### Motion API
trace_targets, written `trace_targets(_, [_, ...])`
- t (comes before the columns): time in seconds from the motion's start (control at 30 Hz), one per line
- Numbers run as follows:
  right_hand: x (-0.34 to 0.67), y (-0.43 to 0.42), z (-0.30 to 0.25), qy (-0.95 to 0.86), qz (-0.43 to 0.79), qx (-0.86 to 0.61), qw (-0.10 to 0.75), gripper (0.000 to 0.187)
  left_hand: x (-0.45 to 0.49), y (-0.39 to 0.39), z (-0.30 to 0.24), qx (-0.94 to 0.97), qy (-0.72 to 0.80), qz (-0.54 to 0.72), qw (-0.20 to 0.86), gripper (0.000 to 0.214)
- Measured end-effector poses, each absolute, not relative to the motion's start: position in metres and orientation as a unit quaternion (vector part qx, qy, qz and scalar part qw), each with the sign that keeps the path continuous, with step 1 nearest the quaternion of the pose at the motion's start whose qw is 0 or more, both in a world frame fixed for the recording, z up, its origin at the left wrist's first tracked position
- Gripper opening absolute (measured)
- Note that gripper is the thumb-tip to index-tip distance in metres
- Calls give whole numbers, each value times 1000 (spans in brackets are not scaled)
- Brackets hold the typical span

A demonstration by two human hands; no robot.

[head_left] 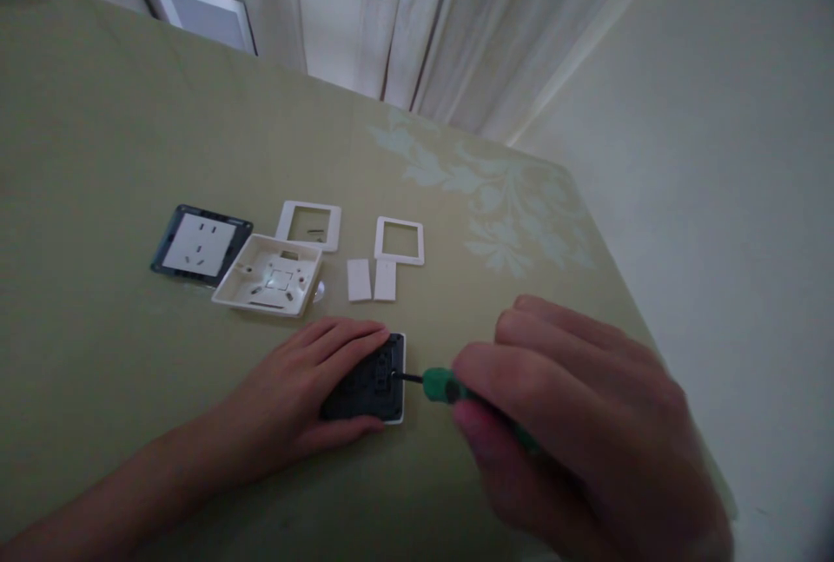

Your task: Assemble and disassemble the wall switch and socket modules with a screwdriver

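Note:
My left hand (326, 380) grips a black switch plate with a white rim (371, 388) on the table, fingers along its far edge and thumb along its near edge. In my right hand (573, 423) is a green-handled screwdriver (440, 385), pinched between thumb and index finger. Its dark shaft points left, and the tip meets the plate near its right side. Whether the tip sits in a screw is too small to tell. Beyond my left hand lie a white mounting box (280, 277), open side up, and a socket panel (199, 244) with a dark frame.
A white cover frame (334, 228) partly touches the box, with small screws inside its opening. Right of it are a smaller white frame (420, 245) and two white rocker pieces (359, 281) (385, 281). Curtains (417, 15) hang beyond the table (117, 128); a wall (717, 154) is at right.

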State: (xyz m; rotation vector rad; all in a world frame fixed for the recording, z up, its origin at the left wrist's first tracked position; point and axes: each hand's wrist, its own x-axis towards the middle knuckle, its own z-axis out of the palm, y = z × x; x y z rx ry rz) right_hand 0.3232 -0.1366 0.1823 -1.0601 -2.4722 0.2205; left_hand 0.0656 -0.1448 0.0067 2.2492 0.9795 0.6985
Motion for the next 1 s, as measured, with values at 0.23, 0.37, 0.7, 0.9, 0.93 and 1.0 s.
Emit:
trace_targets(0.23, [323, -137, 181, -885, 43, -398, 239, 13, 65, -145, 5, 842, 372, 248, 301, 79])
trace_targets(0.37, [322, -138, 183, -902, 118, -360, 207, 8, 65, -145, 4, 839, 372, 260, 300, 81])
trace_targets(0.7, [325, -138, 184, -904, 151, -346, 202, 32, 65, -146, 9, 837, 379, 244, 309, 75])
trace_targets(0.9, [326, -130, 187, -891, 134, -365, 236, 33, 65, -144, 8, 847, 374, 243, 287, 79])
trace_targets(0.93, [327, -131, 188, -891, 116, -376, 225, 30, 65, -144, 7, 846, 376, 240, 292, 79])
trace_targets(1.0, [328, -133, 191, -900, 102, -374, 199, 24, 65, -145, 6, 841, 380, 235, 305, 79])
